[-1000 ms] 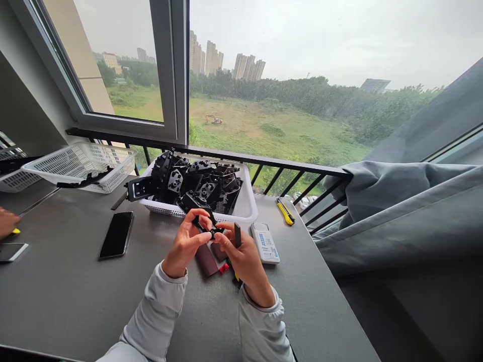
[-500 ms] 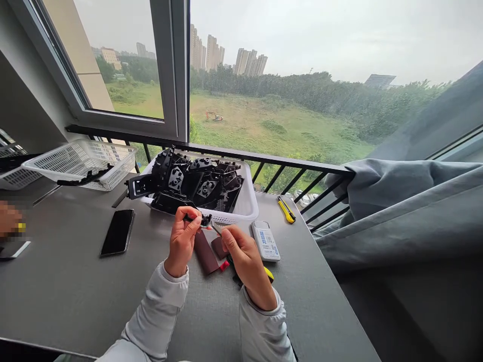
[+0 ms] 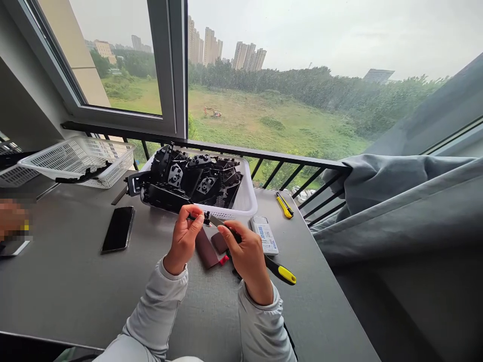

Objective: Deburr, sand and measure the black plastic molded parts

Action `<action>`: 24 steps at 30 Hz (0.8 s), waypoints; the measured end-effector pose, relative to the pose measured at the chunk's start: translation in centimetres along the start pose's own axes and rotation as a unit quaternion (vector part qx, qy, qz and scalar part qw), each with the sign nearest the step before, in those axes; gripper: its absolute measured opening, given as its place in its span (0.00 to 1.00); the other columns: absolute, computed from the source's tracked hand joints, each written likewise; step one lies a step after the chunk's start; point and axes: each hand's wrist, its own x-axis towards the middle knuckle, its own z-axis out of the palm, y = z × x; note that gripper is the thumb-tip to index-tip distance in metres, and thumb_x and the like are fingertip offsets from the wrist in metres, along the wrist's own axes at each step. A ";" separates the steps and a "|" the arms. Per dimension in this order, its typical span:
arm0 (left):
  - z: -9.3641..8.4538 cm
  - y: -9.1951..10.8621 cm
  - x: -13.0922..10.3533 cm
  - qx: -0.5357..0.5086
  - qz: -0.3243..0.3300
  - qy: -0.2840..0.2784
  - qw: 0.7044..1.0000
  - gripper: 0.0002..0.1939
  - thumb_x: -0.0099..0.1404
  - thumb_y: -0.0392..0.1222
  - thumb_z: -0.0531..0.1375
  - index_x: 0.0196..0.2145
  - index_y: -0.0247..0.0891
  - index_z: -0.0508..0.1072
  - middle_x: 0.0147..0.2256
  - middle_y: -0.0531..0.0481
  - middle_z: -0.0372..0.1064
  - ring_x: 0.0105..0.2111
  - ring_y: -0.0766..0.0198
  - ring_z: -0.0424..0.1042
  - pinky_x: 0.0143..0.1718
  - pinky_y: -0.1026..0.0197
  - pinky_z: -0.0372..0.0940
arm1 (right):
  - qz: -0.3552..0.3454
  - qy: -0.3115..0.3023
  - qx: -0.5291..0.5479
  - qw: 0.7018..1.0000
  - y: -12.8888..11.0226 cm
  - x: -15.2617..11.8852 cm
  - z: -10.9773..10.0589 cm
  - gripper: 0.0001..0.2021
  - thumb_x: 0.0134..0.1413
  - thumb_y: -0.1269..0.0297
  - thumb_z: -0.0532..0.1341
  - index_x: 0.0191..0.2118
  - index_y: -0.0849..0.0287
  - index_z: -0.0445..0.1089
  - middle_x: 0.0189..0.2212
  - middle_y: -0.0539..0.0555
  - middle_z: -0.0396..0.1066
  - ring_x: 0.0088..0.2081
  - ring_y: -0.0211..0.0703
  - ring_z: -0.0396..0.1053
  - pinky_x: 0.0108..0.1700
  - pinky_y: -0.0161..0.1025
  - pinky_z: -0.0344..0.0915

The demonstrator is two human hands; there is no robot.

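Note:
My left hand [image 3: 184, 239] is closed, pinching a small black plastic part [image 3: 207, 217] between thumb and fingertips. In my right hand [image 3: 247, 256] is a flat metal file [image 3: 216, 221] with a black-and-yellow handle that sticks out past the palm to the lower right. The file's grey tip meets or nearly meets the black part; exact contact is too small to tell. Under the hands lie dark red sandpaper pieces [image 3: 206, 250] and a small red object [image 3: 224, 260]. Just beyond, a white basket [image 3: 249, 193] holds a heap of black plastic parts [image 3: 188, 181].
A phone [image 3: 117, 229] lies left of my hands. On the right are a white power bank [image 3: 264, 235] and a yellow utility knife [image 3: 285, 205]. Another white basket [image 3: 75, 153] stands at the back left. Another person's blurred hand [image 3: 13, 219] is at the left edge.
The file has turned in my right hand, so its yellow handle end now shows to the right and more of its metal blade is visible. The view has shifted slightly.

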 end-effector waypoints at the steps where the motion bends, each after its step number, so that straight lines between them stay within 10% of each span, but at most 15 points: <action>1: 0.0 0.2 0.0 0.002 -0.002 -0.004 1.000 0.05 0.63 0.44 0.60 0.35 0.42 0.70 0.33 0.52 0.64 0.35 0.63 0.63 0.36 0.63 0.60 | -0.001 -0.001 0.001 1.000 -0.1 -0.1 -0.1 0.14 0.58 0.52 0.59 0.34 0.56 0.75 0.27 0.52 0.76 0.28 0.42 0.70 0.32 0.36 0.62; 11: -1.2 1.0 -1.8 -0.071 -0.054 -0.062 0.994 0.08 0.61 0.46 0.63 0.35 0.40 0.70 0.32 0.52 0.63 0.33 0.65 0.61 0.33 0.64 0.61 | 0.052 -0.024 0.112 0.992 -0.4 -1.8 -0.4 0.16 0.55 0.49 0.61 0.32 0.58 0.74 0.21 0.49 0.69 0.23 0.38 0.63 0.27 0.35 0.58; 24: -4.1 1.3 -8.0 -0.351 -0.197 -0.159 0.902 0.10 0.57 0.39 0.66 0.34 0.40 0.68 0.29 0.54 0.64 0.29 0.66 0.67 0.36 0.58 0.65 | 0.198 -0.049 0.520 0.829 -1.6 -9.5 4.0 0.26 0.46 0.43 0.67 0.44 0.56 0.66 0.25 0.46 0.69 0.14 0.24 0.47 0.16 0.27 0.39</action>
